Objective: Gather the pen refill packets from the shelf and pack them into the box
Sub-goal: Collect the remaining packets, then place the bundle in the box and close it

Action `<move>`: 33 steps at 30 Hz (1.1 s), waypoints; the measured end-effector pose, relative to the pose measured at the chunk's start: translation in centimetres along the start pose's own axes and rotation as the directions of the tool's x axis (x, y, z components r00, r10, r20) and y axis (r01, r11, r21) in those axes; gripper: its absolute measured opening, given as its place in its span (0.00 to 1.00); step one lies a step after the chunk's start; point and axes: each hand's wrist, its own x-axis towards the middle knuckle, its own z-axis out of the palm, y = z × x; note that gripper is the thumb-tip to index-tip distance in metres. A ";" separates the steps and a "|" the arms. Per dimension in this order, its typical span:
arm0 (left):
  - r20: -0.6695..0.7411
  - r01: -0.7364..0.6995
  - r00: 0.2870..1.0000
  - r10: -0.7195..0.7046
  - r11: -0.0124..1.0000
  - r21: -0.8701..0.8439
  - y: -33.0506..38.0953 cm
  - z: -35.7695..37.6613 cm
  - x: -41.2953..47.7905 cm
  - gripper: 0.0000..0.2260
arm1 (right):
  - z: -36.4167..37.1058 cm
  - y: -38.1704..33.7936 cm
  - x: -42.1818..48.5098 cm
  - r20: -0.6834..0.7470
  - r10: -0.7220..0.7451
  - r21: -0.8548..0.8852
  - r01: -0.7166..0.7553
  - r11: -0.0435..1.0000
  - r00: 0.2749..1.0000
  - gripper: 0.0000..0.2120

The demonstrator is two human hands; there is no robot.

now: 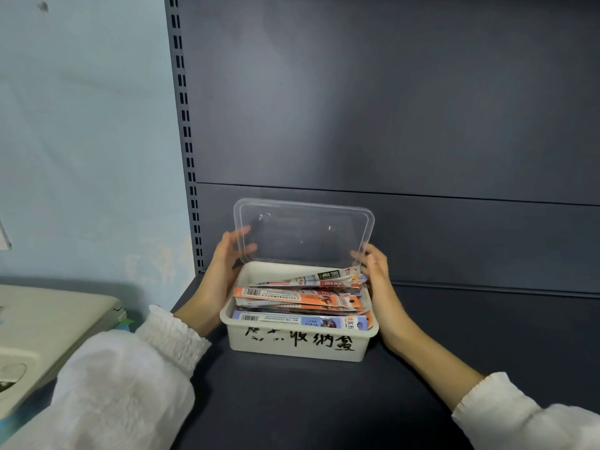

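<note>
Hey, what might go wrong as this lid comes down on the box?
The top packet sticks up over the back rim of the box, so the clear lid may pinch it and not seat. The left hand and right hand hold only the lid's edges, so it could slip.

A pale blue painted wall (84, 141) with scuffed, patchy paint near its foot stood at the left. Against it ran a dark grey metal upright (185, 125) punched with paired slots, edging a dark grey metal back panel (389, 92) crossed by a horizontal seam. At the lower left lay a cream plastic casing (48, 323) of some device, partly cut off.
</note>
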 end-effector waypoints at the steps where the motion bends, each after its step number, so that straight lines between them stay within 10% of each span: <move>1: -0.009 -0.006 1.000 0.006 0.999 -0.032 -0.3 -0.2 0.0 0.19 | 0.0 0.1 -0.1 -0.019 -0.023 0.003 0.023 1.000 1.000 0.16; 6: 0.042 0.191 0.981 -0.187 0.943 -0.272 -0.9 -0.6 -0.1 0.25 | 0.0 0.0 -0.5 -0.092 -0.074 0.064 0.080 0.995 0.993 0.25; 12: -0.065 0.020 0.998 -0.028 0.994 -0.108 -0.7 0.3 -0.3 0.04 | -0.1 0.2 -0.5 -0.125 -0.051 0.151 0.070 0.986 0.991 0.28; 19: -0.018 0.105 0.994 -0.107 0.990 -0.092 -0.2 -0.6 -0.1 0.21 | -1.1 -0.7 0.0 -0.188 0.035 0.141 -0.008 0.990 0.982 0.14; 33: -0.271 0.243 0.940 -0.210 0.965 0.095 0.3 0.3 -0.3 0.09 | -1.3 -0.7 0.4 -0.128 0.329 0.206 -0.299 0.932 0.936 0.12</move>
